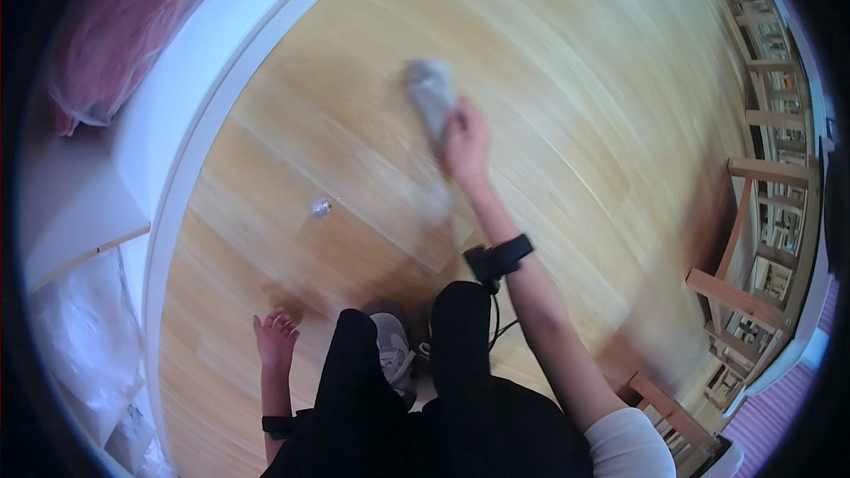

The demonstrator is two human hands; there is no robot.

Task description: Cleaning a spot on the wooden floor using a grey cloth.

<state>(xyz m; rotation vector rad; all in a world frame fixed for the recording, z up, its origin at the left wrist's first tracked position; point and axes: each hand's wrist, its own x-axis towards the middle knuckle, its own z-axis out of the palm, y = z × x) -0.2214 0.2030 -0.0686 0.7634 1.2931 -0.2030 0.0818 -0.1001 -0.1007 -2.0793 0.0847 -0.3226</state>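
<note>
My right hand (467, 141) grips one end of a blurred light-grey object (430, 89), perhaps a shoe or a folded cloth, at or just above the wood-plank floor (372, 33). Off to the left, my left hand (275, 338) is held over the floor with its fingers apart and nothing in it. A small shiny silvery thing (321, 206) lies on the floor between the two hands, touching neither. What it is cannot be told. A grey shoe (393, 352) with laces is on my foot, between my black-clad knees.
At the left stands a white shelf unit (133, 99) holding a pink item in clear plastic (119, 26) and a whitish plastic bag (93, 332). A wooden slatted frame (770, 172) runs along the right edge. A black cable (497, 325) hangs by my right knee.
</note>
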